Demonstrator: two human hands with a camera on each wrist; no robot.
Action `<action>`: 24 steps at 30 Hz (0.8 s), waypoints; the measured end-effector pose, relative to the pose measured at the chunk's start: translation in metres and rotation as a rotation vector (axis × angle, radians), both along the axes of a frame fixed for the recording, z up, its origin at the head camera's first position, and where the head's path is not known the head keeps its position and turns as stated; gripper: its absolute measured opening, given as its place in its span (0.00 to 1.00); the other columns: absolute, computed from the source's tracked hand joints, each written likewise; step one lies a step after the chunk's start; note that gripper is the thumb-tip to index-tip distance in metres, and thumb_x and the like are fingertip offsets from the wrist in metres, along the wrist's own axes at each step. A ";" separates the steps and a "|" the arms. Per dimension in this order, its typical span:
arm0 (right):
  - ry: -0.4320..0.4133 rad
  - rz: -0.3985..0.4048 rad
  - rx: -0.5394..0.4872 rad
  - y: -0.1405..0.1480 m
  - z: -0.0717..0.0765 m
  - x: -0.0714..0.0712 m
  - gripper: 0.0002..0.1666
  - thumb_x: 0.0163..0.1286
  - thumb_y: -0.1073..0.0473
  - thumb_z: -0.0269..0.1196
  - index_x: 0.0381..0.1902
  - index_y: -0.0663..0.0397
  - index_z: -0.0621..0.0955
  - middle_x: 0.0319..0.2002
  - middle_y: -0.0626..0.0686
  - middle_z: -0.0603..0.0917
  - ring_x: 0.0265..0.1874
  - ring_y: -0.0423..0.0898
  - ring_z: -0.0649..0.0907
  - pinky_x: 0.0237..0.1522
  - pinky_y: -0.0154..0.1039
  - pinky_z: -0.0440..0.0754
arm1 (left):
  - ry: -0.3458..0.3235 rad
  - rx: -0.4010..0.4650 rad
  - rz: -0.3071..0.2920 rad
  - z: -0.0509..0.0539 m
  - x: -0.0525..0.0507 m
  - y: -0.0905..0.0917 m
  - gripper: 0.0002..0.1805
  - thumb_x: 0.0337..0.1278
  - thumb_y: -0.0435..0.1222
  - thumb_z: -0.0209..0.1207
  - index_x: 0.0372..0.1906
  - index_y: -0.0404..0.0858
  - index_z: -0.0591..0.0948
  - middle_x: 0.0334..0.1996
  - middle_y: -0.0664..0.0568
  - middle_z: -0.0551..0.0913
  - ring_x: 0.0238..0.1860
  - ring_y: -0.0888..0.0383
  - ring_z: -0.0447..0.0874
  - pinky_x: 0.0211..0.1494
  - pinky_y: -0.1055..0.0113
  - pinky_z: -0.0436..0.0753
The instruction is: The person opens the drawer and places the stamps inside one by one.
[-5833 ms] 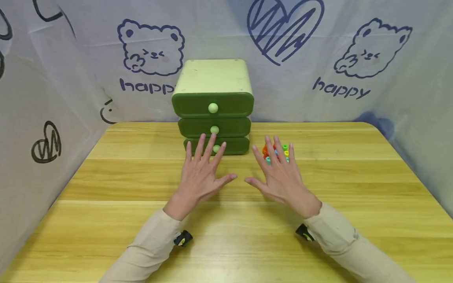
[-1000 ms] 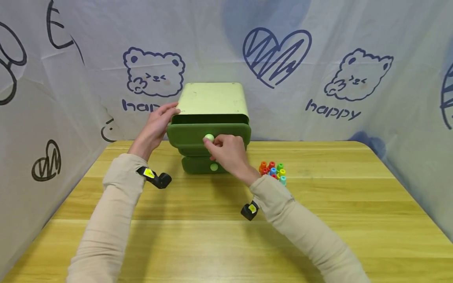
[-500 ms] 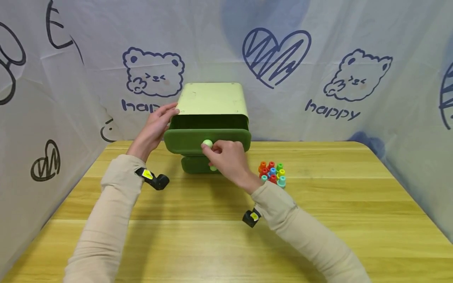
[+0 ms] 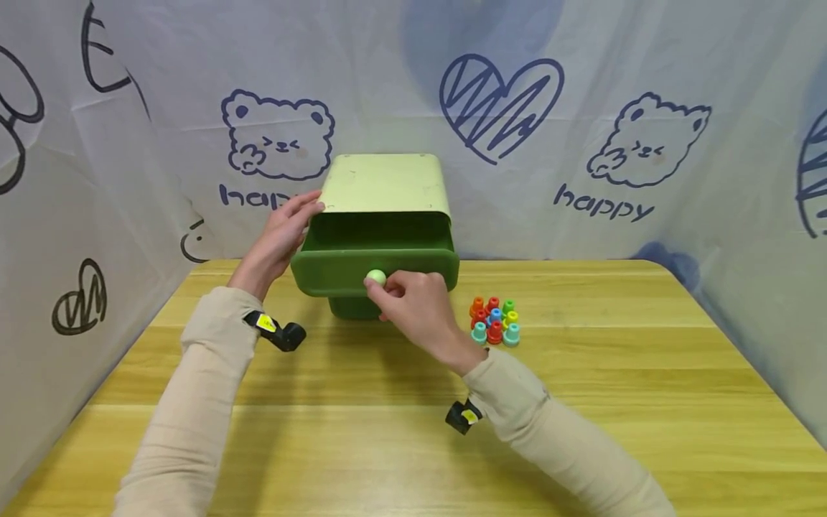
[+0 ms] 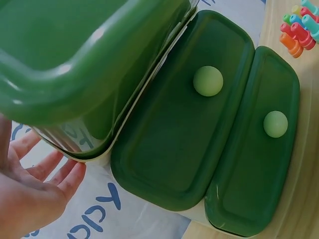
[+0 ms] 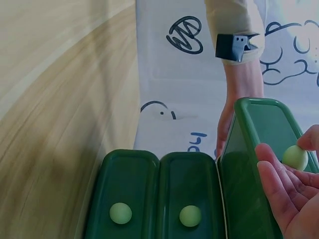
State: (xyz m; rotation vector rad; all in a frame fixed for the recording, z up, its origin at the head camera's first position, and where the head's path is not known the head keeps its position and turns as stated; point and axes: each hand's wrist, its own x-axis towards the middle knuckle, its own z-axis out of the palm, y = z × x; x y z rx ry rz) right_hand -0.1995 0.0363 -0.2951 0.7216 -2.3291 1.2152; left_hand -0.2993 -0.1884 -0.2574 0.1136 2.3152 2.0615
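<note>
A small cream cabinet (image 4: 388, 183) with green drawers stands at the back of the table. Its top drawer (image 4: 323, 274) is pulled well out, and the part of its inside that shows holds nothing. My right hand (image 4: 420, 309) pinches the pale green knob (image 6: 295, 158) of that drawer between thumb and fingers. At the cabinet's upper left side my left hand (image 4: 278, 233) rests, its fairly straight fingers (image 5: 72, 177) touching the side near the front edge. In the left wrist view, the middle drawer (image 5: 169, 119) and the bottom drawer (image 5: 254, 159) sit closed.
Right of the cabinet, several small coloured pegs (image 4: 494, 332) stand bunched on the wooden table (image 4: 362, 445). A white cloth (image 4: 388, 72) with drawings hangs behind the table and along its sides. Each sleeve carries a black wrist camera (image 4: 284, 335).
Both hands have gone from spread over the table to the cabinet. Over the last second my right hand has drawn the top drawer further out towards me, while the left hand has stayed on the side.
</note>
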 end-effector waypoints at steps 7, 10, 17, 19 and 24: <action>-0.003 0.010 -0.012 0.002 -0.001 0.008 0.18 0.67 0.54 0.63 0.19 0.56 0.83 0.13 0.45 0.81 0.14 0.30 0.78 0.15 0.31 0.71 | 0.024 0.003 -0.020 -0.003 -0.001 -0.002 0.33 0.71 0.45 0.51 0.75 0.40 0.58 0.70 0.42 0.58 0.69 0.49 0.58 0.71 0.57 0.60; -0.002 0.008 -0.010 0.003 -0.001 0.010 0.18 0.66 0.54 0.63 0.18 0.55 0.83 0.13 0.44 0.81 0.14 0.30 0.78 0.15 0.31 0.70 | 0.035 -0.014 -0.030 -0.003 -0.001 -0.003 0.33 0.71 0.46 0.51 0.75 0.40 0.58 0.70 0.42 0.58 0.69 0.48 0.57 0.71 0.55 0.58; 0.035 0.015 0.003 0.003 -0.005 0.014 0.18 0.66 0.55 0.63 0.17 0.54 0.81 0.12 0.43 0.80 0.13 0.30 0.76 0.14 0.30 0.68 | 0.038 -0.055 -0.031 -0.003 0.000 -0.004 0.35 0.69 0.47 0.52 0.75 0.41 0.58 0.72 0.43 0.57 0.72 0.49 0.52 0.73 0.51 0.50; 0.042 0.015 0.011 0.004 -0.006 0.014 0.18 0.66 0.55 0.63 0.17 0.54 0.81 0.13 0.43 0.80 0.13 0.30 0.76 0.14 0.30 0.69 | 0.039 -0.061 -0.033 -0.002 0.000 -0.004 0.35 0.69 0.47 0.52 0.75 0.40 0.58 0.72 0.42 0.57 0.72 0.49 0.53 0.73 0.51 0.52; 0.055 0.009 0.035 0.004 -0.010 0.015 0.18 0.66 0.55 0.63 0.17 0.53 0.81 0.13 0.43 0.80 0.14 0.30 0.76 0.15 0.30 0.70 | 0.042 -0.078 -0.028 -0.002 0.000 -0.004 0.35 0.69 0.48 0.53 0.75 0.40 0.58 0.71 0.42 0.58 0.71 0.49 0.55 0.72 0.51 0.56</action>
